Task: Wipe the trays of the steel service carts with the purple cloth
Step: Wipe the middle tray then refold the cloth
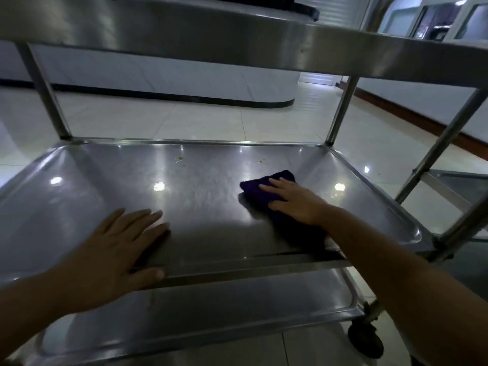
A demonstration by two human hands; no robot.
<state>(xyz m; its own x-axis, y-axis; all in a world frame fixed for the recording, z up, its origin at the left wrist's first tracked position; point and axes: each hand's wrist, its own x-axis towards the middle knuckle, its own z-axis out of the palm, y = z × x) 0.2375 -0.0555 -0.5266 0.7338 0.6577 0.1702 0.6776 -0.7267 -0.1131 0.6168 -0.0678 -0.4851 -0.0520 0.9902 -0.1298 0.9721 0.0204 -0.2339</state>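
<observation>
The middle tray of a steel service cart fills the view. The folded purple cloth lies on its right half, and my right hand presses flat on it with straight fingers. Flat on the tray's near left part rests my left hand, its thumb along the front rim. Small yellowish specks and a second spot mark the tray near its far edge.
The cart's top tray hangs overhead and the bottom tray lies below. Upright posts stand at the far corners. A castor wheel sits lower right. Another cart's frame stands right, on the tiled floor.
</observation>
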